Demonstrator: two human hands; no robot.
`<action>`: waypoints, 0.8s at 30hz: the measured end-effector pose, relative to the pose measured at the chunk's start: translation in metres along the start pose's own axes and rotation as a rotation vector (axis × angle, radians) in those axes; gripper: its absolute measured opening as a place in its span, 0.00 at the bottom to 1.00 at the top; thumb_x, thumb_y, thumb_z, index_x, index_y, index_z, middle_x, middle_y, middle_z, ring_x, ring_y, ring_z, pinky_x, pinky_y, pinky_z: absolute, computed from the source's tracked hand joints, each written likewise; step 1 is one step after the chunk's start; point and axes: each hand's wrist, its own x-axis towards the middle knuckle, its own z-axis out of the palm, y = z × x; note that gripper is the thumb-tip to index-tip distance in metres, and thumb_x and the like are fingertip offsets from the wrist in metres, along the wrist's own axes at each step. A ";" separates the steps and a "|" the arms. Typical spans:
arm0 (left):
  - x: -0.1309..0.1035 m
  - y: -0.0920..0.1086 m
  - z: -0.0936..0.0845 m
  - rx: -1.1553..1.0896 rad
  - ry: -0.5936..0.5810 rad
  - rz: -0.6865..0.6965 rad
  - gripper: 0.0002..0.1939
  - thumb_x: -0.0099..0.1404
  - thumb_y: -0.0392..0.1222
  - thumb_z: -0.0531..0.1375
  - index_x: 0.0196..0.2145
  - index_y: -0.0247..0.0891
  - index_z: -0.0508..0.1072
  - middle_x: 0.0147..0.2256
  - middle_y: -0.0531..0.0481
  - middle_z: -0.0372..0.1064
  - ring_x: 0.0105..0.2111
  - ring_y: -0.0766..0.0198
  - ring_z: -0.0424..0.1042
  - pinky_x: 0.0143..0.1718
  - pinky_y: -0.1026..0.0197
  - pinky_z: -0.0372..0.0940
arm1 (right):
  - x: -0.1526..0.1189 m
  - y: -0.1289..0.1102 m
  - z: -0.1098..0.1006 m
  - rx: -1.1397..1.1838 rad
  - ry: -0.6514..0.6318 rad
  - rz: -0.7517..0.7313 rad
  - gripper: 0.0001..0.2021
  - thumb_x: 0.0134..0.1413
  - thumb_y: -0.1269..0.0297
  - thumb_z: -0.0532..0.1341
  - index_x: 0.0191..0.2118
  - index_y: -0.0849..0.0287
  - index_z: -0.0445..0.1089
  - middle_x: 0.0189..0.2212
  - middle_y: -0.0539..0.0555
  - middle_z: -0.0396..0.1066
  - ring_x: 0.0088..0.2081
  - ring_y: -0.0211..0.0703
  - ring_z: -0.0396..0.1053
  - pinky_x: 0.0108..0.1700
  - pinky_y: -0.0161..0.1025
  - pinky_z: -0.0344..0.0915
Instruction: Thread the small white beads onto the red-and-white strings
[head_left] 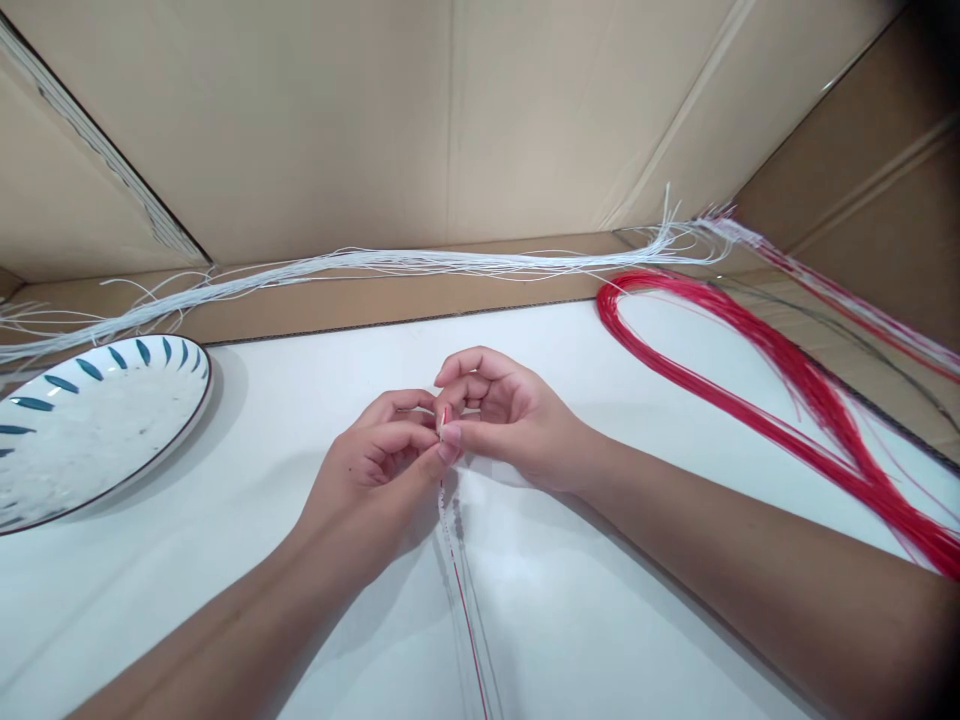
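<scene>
Over the middle of the white work surface, my left hand (382,455) and my right hand (517,420) meet at their fingertips. Both are closed in a pinch around the upper end of a thin red cord (465,592). A short red and white tip pokes up between the fingers. Below the pinch, small whitish bits (444,510) sit along the cord, too small to name. From there the bare red line runs down past the bottom edge of the view. The fingertips partly hide what lies between them.
At the left stands an oval white plate (112,440) with green leaf marks and a pile of small whitish pieces. A long bundle of white cords (420,262) lies along the back cardboard. Looped red cords (675,385) lie at the right. Cardboard walls (315,120) rise behind.
</scene>
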 end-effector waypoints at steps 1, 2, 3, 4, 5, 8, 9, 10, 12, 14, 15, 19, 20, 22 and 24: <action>0.000 0.000 0.000 0.003 -0.003 -0.002 0.13 0.62 0.53 0.67 0.26 0.45 0.82 0.51 0.48 0.67 0.49 0.55 0.71 0.50 0.53 0.68 | 0.000 0.000 0.000 0.001 -0.013 -0.001 0.15 0.54 0.76 0.69 0.45 0.57 0.69 0.33 0.46 0.73 0.32 0.33 0.75 0.37 0.33 0.74; 0.000 0.000 0.000 0.008 -0.004 -0.002 0.13 0.63 0.53 0.67 0.26 0.45 0.82 0.51 0.48 0.67 0.50 0.54 0.71 0.51 0.53 0.68 | 0.001 0.000 -0.001 0.007 -0.021 -0.002 0.14 0.54 0.76 0.69 0.45 0.57 0.70 0.32 0.46 0.73 0.33 0.33 0.75 0.38 0.32 0.74; 0.000 -0.001 0.000 0.013 -0.005 0.001 0.13 0.63 0.53 0.66 0.27 0.45 0.83 0.52 0.48 0.68 0.52 0.54 0.71 0.51 0.53 0.68 | 0.001 0.001 -0.001 0.015 -0.023 -0.004 0.13 0.55 0.75 0.69 0.45 0.58 0.71 0.32 0.46 0.73 0.33 0.33 0.74 0.38 0.32 0.74; 0.001 -0.001 0.000 0.018 -0.003 0.005 0.12 0.63 0.54 0.66 0.27 0.46 0.83 0.52 0.48 0.68 0.53 0.53 0.70 0.53 0.52 0.67 | 0.002 0.001 -0.001 0.025 -0.018 -0.003 0.12 0.55 0.74 0.69 0.44 0.58 0.72 0.32 0.47 0.73 0.33 0.33 0.74 0.38 0.32 0.73; 0.001 -0.001 -0.001 0.023 0.001 0.008 0.12 0.63 0.53 0.66 0.28 0.46 0.83 0.53 0.48 0.69 0.55 0.53 0.69 0.54 0.52 0.66 | 0.003 0.002 -0.001 0.034 -0.006 0.003 0.10 0.56 0.72 0.69 0.43 0.59 0.72 0.31 0.47 0.74 0.32 0.33 0.74 0.37 0.32 0.73; 0.001 -0.001 -0.001 0.046 0.015 0.003 0.11 0.63 0.53 0.66 0.28 0.47 0.83 0.52 0.49 0.69 0.56 0.52 0.68 0.55 0.52 0.66 | 0.004 0.001 0.000 0.026 0.038 0.039 0.08 0.54 0.67 0.72 0.37 0.61 0.74 0.27 0.48 0.75 0.28 0.32 0.72 0.32 0.30 0.69; 0.000 0.000 -0.001 0.056 0.017 -0.002 0.12 0.63 0.53 0.66 0.27 0.46 0.83 0.52 0.49 0.68 0.54 0.53 0.69 0.54 0.53 0.66 | 0.004 0.001 0.000 0.018 0.047 0.054 0.09 0.53 0.66 0.73 0.35 0.61 0.74 0.26 0.49 0.74 0.27 0.32 0.71 0.31 0.30 0.67; 0.000 0.001 -0.001 0.056 0.013 -0.012 0.12 0.62 0.54 0.66 0.27 0.46 0.83 0.51 0.49 0.68 0.51 0.54 0.70 0.52 0.54 0.67 | 0.004 0.000 0.001 0.009 0.052 0.070 0.10 0.52 0.64 0.74 0.33 0.62 0.73 0.25 0.49 0.74 0.26 0.31 0.69 0.29 0.30 0.66; -0.001 0.003 0.000 0.035 -0.005 -0.038 0.13 0.62 0.56 0.66 0.28 0.45 0.82 0.51 0.50 0.67 0.45 0.58 0.72 0.44 0.57 0.69 | 0.004 -0.002 0.002 0.010 0.048 0.090 0.12 0.50 0.63 0.74 0.31 0.62 0.73 0.23 0.48 0.73 0.25 0.31 0.67 0.28 0.30 0.64; -0.001 0.004 0.000 0.019 -0.016 -0.046 0.15 0.63 0.57 0.65 0.29 0.45 0.82 0.51 0.50 0.67 0.45 0.59 0.72 0.41 0.59 0.69 | 0.003 -0.003 0.003 0.030 0.028 0.096 0.12 0.50 0.61 0.75 0.31 0.62 0.74 0.22 0.47 0.72 0.24 0.31 0.65 0.28 0.31 0.62; -0.001 0.003 0.000 0.019 -0.022 -0.040 0.15 0.64 0.57 0.64 0.30 0.45 0.82 0.52 0.50 0.67 0.47 0.58 0.72 0.43 0.59 0.69 | 0.003 -0.003 0.002 0.039 0.018 0.094 0.12 0.50 0.61 0.75 0.31 0.62 0.74 0.22 0.47 0.71 0.24 0.31 0.65 0.27 0.31 0.61; 0.000 -0.001 0.000 -0.008 -0.093 0.019 0.09 0.66 0.49 0.63 0.37 0.45 0.81 0.56 0.48 0.66 0.47 0.57 0.73 0.44 0.57 0.69 | 0.003 -0.004 0.000 0.048 0.036 0.070 0.14 0.49 0.58 0.75 0.31 0.62 0.74 0.23 0.49 0.74 0.23 0.31 0.64 0.27 0.32 0.61; 0.000 -0.002 0.000 -0.031 -0.111 0.037 0.07 0.66 0.46 0.63 0.38 0.45 0.80 0.57 0.48 0.66 0.45 0.58 0.73 0.43 0.57 0.69 | 0.004 -0.004 -0.001 0.047 0.049 0.064 0.14 0.49 0.57 0.75 0.31 0.62 0.74 0.23 0.49 0.74 0.23 0.31 0.64 0.26 0.32 0.61; -0.001 -0.002 0.000 -0.073 -0.131 0.058 0.05 0.64 0.41 0.63 0.39 0.45 0.79 0.57 0.48 0.66 0.42 0.61 0.73 0.42 0.58 0.69 | 0.005 -0.004 -0.001 0.043 0.064 0.060 0.14 0.49 0.58 0.75 0.30 0.61 0.73 0.23 0.48 0.74 0.23 0.31 0.64 0.26 0.31 0.61; -0.001 -0.001 0.001 -0.103 -0.115 0.039 0.06 0.63 0.41 0.65 0.39 0.44 0.79 0.57 0.48 0.66 0.42 0.61 0.73 0.41 0.58 0.70 | 0.005 -0.004 0.000 0.024 0.076 0.064 0.14 0.48 0.58 0.76 0.30 0.61 0.73 0.23 0.48 0.73 0.23 0.31 0.64 0.26 0.30 0.60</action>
